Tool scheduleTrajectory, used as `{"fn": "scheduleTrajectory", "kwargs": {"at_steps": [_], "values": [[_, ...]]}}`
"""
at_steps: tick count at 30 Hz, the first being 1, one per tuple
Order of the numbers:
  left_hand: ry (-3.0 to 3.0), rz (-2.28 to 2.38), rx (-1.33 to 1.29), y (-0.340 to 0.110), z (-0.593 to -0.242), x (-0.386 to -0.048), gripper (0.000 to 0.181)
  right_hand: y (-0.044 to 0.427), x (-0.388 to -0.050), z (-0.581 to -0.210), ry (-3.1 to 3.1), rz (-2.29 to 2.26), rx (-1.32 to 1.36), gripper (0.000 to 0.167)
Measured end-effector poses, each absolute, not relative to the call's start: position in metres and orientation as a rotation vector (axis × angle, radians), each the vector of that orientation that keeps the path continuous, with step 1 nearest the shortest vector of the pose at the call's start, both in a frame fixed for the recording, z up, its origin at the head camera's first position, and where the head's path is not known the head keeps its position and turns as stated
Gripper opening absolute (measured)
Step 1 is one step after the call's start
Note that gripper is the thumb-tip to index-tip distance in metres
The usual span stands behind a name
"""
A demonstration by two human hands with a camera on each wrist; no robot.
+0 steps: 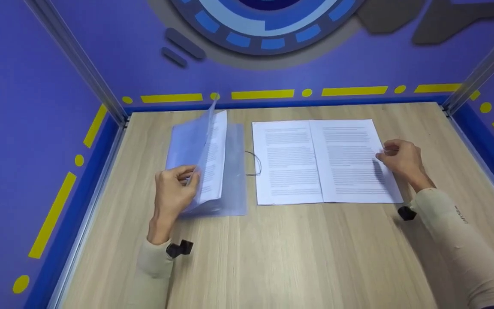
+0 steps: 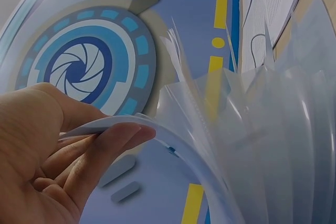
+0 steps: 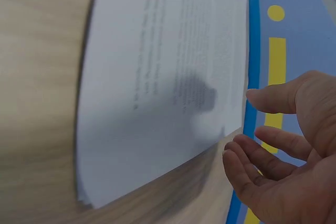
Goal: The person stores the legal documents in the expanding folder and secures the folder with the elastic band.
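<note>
On the left of the table lies an opened folder (image 1: 236, 171) with clear plastic sleeves, one holding printed sheets (image 1: 215, 159). The left hand (image 1: 174, 189) pinches the folder's raised cover and sleeves; in the left wrist view the thumb and fingers of that hand (image 2: 79, 145) grip the bent edge, with several clear sleeves (image 2: 283, 129) fanned out beyond. To the right, printed papers (image 1: 350, 159) lie spread in two halves. Over their right edge is the right hand (image 1: 403, 161), fingers bent and apart from the thumb, holding nothing, as the right wrist view shows beside the papers (image 3: 157, 93).
A thin dark cord (image 1: 255, 163) loops between the folder and the papers. Blue panels with yellow marks (image 1: 262, 94) stand behind the wooden table (image 1: 272, 257) and along both sides, with metal posts (image 1: 79, 60) at the corners.
</note>
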State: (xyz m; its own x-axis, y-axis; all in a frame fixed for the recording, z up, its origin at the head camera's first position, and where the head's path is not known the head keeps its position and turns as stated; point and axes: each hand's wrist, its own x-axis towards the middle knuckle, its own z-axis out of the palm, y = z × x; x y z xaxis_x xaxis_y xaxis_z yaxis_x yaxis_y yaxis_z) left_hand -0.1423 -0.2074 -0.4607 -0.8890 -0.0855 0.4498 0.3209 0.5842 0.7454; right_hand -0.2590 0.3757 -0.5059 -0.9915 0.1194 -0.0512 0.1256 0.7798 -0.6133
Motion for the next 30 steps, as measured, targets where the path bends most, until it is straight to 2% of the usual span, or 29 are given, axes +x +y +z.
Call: {"fn": "scheduleTrajectory", "kwargs": {"at_steps": [15, 30], "values": [[-2.376, -1.249, -0.187, -0.209, -0.458, -0.141, 0.016, 0.377, -0.255, -0.518, 2.966, -0.954, 0.263, 0.049], [-2.365, -1.254, -0.193, -0.209, -0.459, -0.142, 0.016, 0.375, -0.26, -0.511, 2.85, -0.931, 0.408, 0.055]]}}
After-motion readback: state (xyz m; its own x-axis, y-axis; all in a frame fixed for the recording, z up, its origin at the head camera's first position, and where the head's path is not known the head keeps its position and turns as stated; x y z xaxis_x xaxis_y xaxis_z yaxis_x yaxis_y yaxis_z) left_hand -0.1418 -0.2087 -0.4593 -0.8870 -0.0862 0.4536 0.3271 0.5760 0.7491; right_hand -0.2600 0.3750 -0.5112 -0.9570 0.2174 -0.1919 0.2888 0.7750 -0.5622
